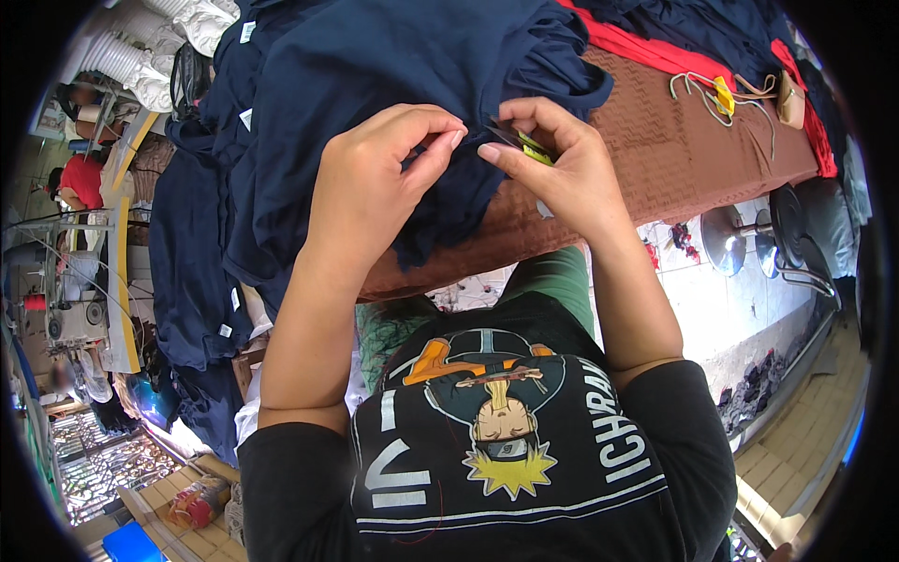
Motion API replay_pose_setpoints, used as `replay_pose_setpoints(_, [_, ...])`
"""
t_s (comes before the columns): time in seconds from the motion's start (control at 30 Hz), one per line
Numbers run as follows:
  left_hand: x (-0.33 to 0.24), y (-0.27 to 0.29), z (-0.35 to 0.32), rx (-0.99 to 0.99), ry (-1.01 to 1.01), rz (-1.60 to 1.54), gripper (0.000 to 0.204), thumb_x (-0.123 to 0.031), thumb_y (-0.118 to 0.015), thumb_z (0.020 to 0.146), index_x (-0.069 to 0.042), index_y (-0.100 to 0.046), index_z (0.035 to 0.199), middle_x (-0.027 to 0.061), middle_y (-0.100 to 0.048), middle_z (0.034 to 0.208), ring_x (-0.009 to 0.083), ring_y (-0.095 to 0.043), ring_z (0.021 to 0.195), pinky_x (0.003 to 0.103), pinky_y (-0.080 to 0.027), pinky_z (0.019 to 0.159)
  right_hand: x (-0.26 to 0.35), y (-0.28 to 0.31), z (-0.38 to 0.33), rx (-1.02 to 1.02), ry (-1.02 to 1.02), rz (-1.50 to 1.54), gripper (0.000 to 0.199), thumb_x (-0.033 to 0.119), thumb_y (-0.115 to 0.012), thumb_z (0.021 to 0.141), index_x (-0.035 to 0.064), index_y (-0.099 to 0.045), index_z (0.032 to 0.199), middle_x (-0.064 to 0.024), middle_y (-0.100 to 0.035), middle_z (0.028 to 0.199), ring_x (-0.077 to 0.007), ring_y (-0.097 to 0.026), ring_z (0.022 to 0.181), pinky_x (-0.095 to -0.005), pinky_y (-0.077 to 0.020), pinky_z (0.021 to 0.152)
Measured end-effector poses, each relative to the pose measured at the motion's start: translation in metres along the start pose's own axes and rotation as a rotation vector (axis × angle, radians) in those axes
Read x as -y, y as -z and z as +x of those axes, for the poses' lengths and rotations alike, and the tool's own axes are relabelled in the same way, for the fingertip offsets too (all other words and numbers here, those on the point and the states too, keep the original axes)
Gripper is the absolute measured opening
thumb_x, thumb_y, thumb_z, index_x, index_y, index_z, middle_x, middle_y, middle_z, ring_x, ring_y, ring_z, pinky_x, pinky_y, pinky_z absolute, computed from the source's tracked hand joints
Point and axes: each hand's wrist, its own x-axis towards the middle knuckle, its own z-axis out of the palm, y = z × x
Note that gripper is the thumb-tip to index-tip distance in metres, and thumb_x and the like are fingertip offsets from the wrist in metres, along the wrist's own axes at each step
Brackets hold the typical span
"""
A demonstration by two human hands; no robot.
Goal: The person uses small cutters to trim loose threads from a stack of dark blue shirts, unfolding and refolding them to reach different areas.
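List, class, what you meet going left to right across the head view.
Person in red top, bare left hand, bare right hand holding a black-and-yellow tool, small bright yellow object, small tan boxy object.

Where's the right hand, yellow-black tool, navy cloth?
Right hand [578, 173]: head view, its middle.
Yellow-black tool [535, 153]: head view, yellow part.
Navy cloth [398, 66]: head view, upper folds.

Right of the right hand [562, 159], the brown table cover [655, 159] leaves room; a corded yellow piece [724, 96] lies farther right; red cloth [655, 58] borders the far side; heaped navy garments [375, 66] obstruct far and left; the left hand [379, 159] leaves only a narrow gap.
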Motion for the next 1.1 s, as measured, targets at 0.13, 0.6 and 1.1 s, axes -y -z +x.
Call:
replay_pose_setpoints(0.13, [-0.006, -0.003, 0.001, 0.027, 0.158, -0.073, 0.009, -0.004, -0.064, 0.09, 0.0, -0.067, 0.097, 0.0047, -0.073, 0.087, 0.0075, -0.066, 0.075, 0.021, -0.052, 0.069, 0.012, 0.012, -0.001, -0.105, 0.219, -0.2, 0.028, 0.022, -0.076, 0.08, 0.0056, -0.065, 0.1, -0.0098, -0.062, 0.083, -0.0247, -0.063, 0.075, -0.0307, -0.0501, 0.07])
replay_pose_setpoints(0.6, [0.002, 0.048, 0.007, 0.152, -0.357, -0.591, 0.027, -0.014, -0.063, 0.087, -0.004, -0.065, 0.062, 0.0118, -0.067, 0.085, 0.0149, -0.058, 0.074, 0.03, -0.045, 0.066, 0.041, 0.021, 0.001, -0.083, 0.434, -0.663, 0.018, 0.02, -0.073, 0.08, 0.0097, -0.063, 0.091, -0.005, -0.063, 0.083, -0.0274, -0.064, 0.072, -0.0373, -0.0501, 0.059])
replay_pose_setpoints(1.1, [0.018, -0.018, -0.042, -0.207, 0.075, 0.207, 0.012, -0.007, -0.077, 0.076, -0.005, -0.073, 0.087, 0.003, -0.062, 0.097, 0.0182, -0.061, 0.085, 0.03, -0.049, 0.073, 0.025, -0.011, -0.018, -0.092, 0.444, -0.27, 0.021, 0.004, -0.075, 0.077, 0.0027, -0.066, 0.095, -0.0063, -0.064, 0.086, -0.019, -0.062, 0.064, -0.0284, -0.0487, 0.057])
